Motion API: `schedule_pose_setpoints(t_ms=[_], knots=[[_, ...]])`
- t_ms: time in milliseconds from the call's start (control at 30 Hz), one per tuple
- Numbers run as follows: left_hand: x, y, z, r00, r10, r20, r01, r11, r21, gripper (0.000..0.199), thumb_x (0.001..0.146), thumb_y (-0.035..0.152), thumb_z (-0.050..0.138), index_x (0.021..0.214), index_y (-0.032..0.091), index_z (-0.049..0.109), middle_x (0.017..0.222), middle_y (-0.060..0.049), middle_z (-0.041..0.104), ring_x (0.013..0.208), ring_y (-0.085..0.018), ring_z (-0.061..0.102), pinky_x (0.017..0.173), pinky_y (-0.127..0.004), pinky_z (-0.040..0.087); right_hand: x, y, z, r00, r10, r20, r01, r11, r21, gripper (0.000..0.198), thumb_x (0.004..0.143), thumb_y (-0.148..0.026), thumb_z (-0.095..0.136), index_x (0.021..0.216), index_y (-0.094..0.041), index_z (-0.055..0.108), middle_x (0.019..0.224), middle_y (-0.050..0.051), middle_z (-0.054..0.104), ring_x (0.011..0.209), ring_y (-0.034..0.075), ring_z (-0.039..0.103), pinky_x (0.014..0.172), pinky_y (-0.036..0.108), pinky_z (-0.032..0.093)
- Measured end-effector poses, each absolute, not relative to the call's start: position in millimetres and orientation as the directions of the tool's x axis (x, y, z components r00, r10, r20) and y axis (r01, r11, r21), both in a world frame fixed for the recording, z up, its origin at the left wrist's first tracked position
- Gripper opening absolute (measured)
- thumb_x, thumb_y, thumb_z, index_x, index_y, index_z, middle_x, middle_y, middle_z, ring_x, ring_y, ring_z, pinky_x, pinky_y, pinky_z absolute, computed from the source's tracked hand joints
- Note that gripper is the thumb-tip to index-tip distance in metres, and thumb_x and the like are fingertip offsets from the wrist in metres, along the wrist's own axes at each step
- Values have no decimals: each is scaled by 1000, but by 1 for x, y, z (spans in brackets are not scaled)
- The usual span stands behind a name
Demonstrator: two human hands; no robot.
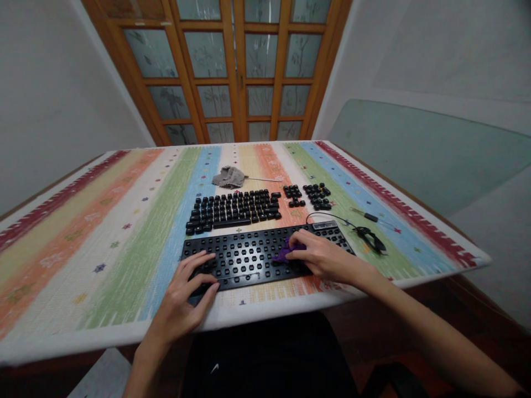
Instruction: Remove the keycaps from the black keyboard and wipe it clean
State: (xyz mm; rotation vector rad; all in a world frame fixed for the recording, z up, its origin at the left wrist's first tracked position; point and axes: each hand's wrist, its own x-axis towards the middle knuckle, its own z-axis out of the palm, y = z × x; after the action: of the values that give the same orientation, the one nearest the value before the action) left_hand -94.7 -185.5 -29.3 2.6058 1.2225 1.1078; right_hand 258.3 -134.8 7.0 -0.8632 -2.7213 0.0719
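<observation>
A black keyboard base (pixel 244 257) with its keycaps off lies near the front edge of the table. My left hand (pixel 182 298) holds its left end, with fingers over the top and the thumb by the near edge. In my right hand (pixel 317 254) is a bunched purple cloth (pixel 282 254), pinched and pressed onto the right-middle part of the base. Part of the cloth is hidden under my fingers. Just behind the base, loose black keycaps (pixel 236 207) are laid out in keyboard order.
Smaller keycap groups (pixel 317 196) sit at the back right. A grey rag (pixel 229 177) lies behind the keycaps beside a thin stick (pixel 263 178). On the right are a coiled black cable (pixel 369 237) and a screwdriver (pixel 370 216). A striped cloth (pixel 124 237) covers the table.
</observation>
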Motion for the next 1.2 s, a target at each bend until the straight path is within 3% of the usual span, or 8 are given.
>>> schedule_pose_setpoints(t_ms=[200, 400, 633, 733, 833, 933, 1067, 1200], knots=[[-93, -186, -29, 430, 687, 586, 647, -687, 331, 9, 90, 13, 60, 91, 21, 63, 132, -10, 57, 130, -31, 48, 103, -59, 46, 253, -143, 5, -695, 595, 404, 574, 797, -186, 34, 83, -2, 50, 110, -13, 67, 99, 12, 62, 90, 22, 58, 78, 36, 53], [-92, -186, -28, 441, 687, 577, 645, -690, 329, 9, 89, 12, 59, 90, 21, 62, 132, -10, 58, 129, -31, 49, 103, -58, 46, 246, -153, -3, -825, 488, 284, 491, 869, -66, 24, 83, -5, 55, 99, -16, 69, 99, 11, 60, 88, 22, 52, 76, 35, 51], [-93, -187, -27, 440, 703, 559, 656, -677, 334, 8, 89, 13, 58, 86, 20, 61, 132, -11, 58, 129, -31, 49, 103, -59, 45, 241, -151, 0, -851, 491, 188, 487, 871, -70, 13, 86, -9, 59, 95, -15, 67, 98, 11, 55, 87, 21, 48, 74, 33, 47], [-93, -187, -28, 435, 703, 562, 660, -674, 332, 8, 90, 14, 57, 86, 20, 61, 132, -11, 58, 129, -31, 50, 103, -59, 46, 240, -146, 5, -851, 495, 174, 475, 868, -144, 16, 88, -8, 56, 94, -16, 69, 99, 10, 54, 87, 20, 48, 75, 32, 47], [-93, -186, -28, 430, 704, 566, 668, -669, 325, 7, 89, 15, 57, 86, 20, 61, 131, -11, 59, 127, -31, 51, 103, -59, 47, 244, -141, 10, -856, 481, 191, 406, 853, -328, 20, 90, -7, 53, 91, -17, 70, 99, 9, 57, 91, 18, 52, 81, 32, 48], [-93, -186, -28, 431, 704, 565, 665, -670, 328, 7, 89, 15, 58, 85, 21, 62, 132, -10, 59, 127, -31, 52, 103, -59, 47, 252, -137, 14, -787, 533, 312, 359, 806, -471, 25, 92, -6, 50, 99, -18, 70, 100, 8, 60, 93, 17, 57, 84, 32, 51], [-94, -186, -29, 430, 711, 557, 662, -667, 341, 7, 88, 15, 58, 85, 20, 62, 132, -10, 59, 128, -32, 51, 103, -58, 46, 261, -141, 14, -624, 611, 487, 471, 791, -391, 31, 89, -7, 51, 117, -16, 63, 102, 9, 62, 92, 19, 59, 81, 35, 52], [-95, -187, -30, 430, 717, 548, 669, -661, 340, 6, 89, 15, 59, 86, 21, 61, 133, -10, 58, 128, -32, 51, 103, -59, 46, 260, -153, 7, -669, 605, 432, 532, 795, -291, 26, 86, -6, 54, 108, -14, 66, 100, 11, 61, 91, 21, 58, 79, 35, 52]])
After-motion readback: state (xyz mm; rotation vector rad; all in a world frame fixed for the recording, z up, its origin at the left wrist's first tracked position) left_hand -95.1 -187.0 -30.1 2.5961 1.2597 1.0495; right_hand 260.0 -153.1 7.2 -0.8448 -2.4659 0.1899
